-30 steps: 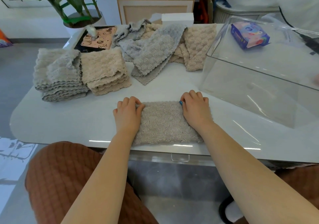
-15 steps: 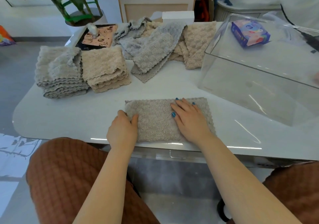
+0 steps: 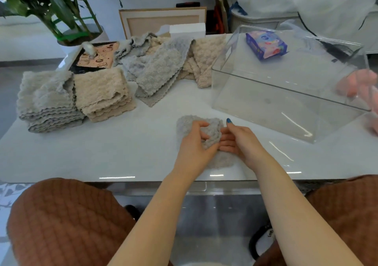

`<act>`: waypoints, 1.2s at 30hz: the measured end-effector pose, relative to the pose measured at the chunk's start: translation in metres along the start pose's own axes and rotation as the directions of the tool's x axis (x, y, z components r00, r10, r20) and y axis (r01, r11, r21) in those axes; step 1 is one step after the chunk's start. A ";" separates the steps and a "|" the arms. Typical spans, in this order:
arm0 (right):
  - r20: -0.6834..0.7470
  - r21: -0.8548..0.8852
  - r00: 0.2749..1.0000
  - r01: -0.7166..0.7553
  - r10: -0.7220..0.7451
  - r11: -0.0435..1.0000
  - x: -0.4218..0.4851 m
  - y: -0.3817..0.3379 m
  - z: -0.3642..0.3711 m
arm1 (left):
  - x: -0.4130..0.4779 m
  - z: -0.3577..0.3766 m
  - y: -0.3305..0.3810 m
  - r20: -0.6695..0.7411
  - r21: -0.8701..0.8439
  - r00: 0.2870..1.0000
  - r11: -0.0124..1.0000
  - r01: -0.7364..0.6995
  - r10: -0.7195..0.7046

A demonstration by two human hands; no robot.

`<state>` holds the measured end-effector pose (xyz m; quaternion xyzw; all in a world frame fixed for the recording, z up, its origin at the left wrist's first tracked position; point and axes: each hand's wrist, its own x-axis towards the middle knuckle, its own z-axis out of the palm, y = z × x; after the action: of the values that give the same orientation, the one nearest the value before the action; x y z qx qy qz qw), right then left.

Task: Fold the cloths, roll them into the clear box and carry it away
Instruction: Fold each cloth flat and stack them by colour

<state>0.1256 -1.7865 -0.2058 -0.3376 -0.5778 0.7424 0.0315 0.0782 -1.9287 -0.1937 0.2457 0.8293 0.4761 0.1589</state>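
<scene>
Home room: potted plant [image 3: 61,9], leaning picture frame [image 3: 161,20], white table [image 3: 102,153], stacked cloths [image 3: 102,93].

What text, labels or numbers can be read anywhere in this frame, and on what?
No text can be read.
Blue and pink packet seen through the clear box: print too blurred to read.
Pink board with cartoon drawings: any lettering too small to tell.
White box: no marking visible.

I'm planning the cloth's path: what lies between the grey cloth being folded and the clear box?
Head view: beside the grey cloth sits the right hand, then only bare white table up to the clear box.
</scene>
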 end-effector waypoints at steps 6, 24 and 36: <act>0.003 -0.119 0.999 0.046 -0.046 0.992 0.004 0.004 0.006 | -0.001 -0.013 -0.007 0.066 -0.144 0.998 0.989 0.021 -0.012; 0.068 -0.923 0.740 0.301 -0.669 0.239 0.015 0.037 0.013 | 0.005 0.002 -0.050 -0.201 0.674 0.960 0.739 -0.007 0.192; 0.097 -0.963 0.831 0.217 -0.548 0.158 0.018 0.046 0.004 | 0.008 0.004 -0.063 -0.058 0.656 0.998 0.755 0.017 0.028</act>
<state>0.1255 -1.7975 -0.2542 -0.2266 -0.9569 0.1562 0.0924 0.0570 -1.9484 -0.2509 0.2729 0.9474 0.1637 0.0346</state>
